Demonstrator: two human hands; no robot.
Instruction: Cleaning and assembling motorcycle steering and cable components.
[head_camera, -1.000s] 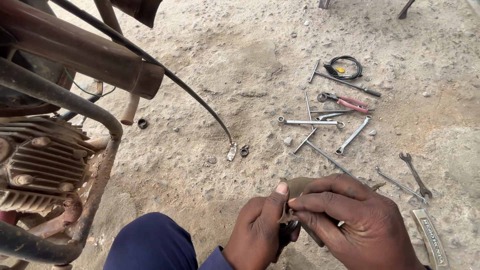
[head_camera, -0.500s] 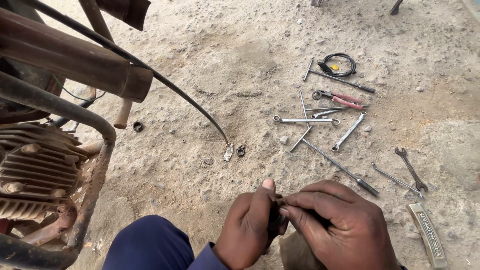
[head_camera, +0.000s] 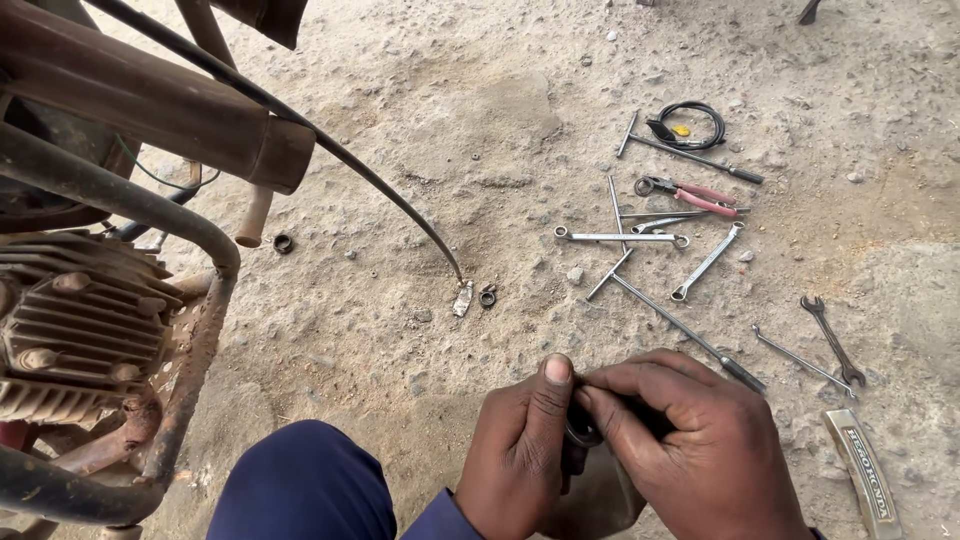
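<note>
Both hands are sitting much where they were half a second ago, though the brown piece that was showing above them a second ago is now lying lower, under the palms. Between the fingers a small dark ring-shaped part (head_camera: 583, 434) is being pinched low in the view, just right of the blue-clad knee (head_camera: 300, 485). The left hand (head_camera: 520, 450) is closing on it from the left with the thumb standing upright against its rim, and the right hand (head_camera: 690, 440) is wrapping over it from the right, fingers folded down and clamped on the same part. The ring's flat face seems to be turning toward the left thumb, so its axis is running roughly left to right between the palms; both hands are touching it, with neither clearly nearer. Beneath them the rounded brown piece (head_camera: 600, 500) is resting, mostly hidden.

Further out on the sandy ground (head_camera: 480, 130), a black cable (head_camera: 330, 150) is hanging down to a metal end (head_camera: 462, 298), with a small ring (head_camera: 488, 297) just beside it. Wrenches (head_camera: 620, 238) and red-handled pliers (head_camera: 690, 194) are lying scattered to the right, and a finned engine (head_camera: 75, 310) is standing at the left.
</note>
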